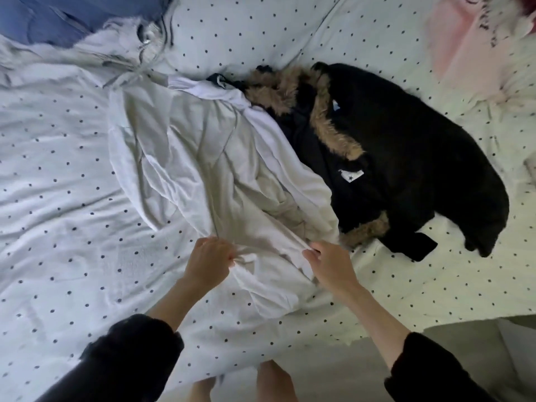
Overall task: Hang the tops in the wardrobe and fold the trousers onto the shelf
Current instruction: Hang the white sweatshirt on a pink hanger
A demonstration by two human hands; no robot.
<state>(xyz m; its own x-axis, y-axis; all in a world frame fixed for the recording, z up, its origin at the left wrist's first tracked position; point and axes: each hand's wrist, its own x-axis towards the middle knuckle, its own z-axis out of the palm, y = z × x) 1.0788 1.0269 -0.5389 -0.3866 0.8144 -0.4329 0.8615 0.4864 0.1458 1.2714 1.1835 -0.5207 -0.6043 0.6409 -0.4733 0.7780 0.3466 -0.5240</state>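
A crumpled white garment (203, 158) lies spread across the middle of the dotted bed cover (58, 198). My left hand (210, 261) pinches its near edge, fingers curled into the cloth. My right hand (329, 266) grips the same edge a little to the right. A black jacket with tan fur trim (406, 158) lies right of the white garment, partly under it. What kind of garment the white one is cannot be told.
A blue garment (58, 18) lies at the far left corner and a pink one (475, 44) at the far right. A grey-white fluffy piece (95, 53) sits beyond the white garment. The bed's near edge and the floor (362, 358) are below, beside my bare feet (272, 381).
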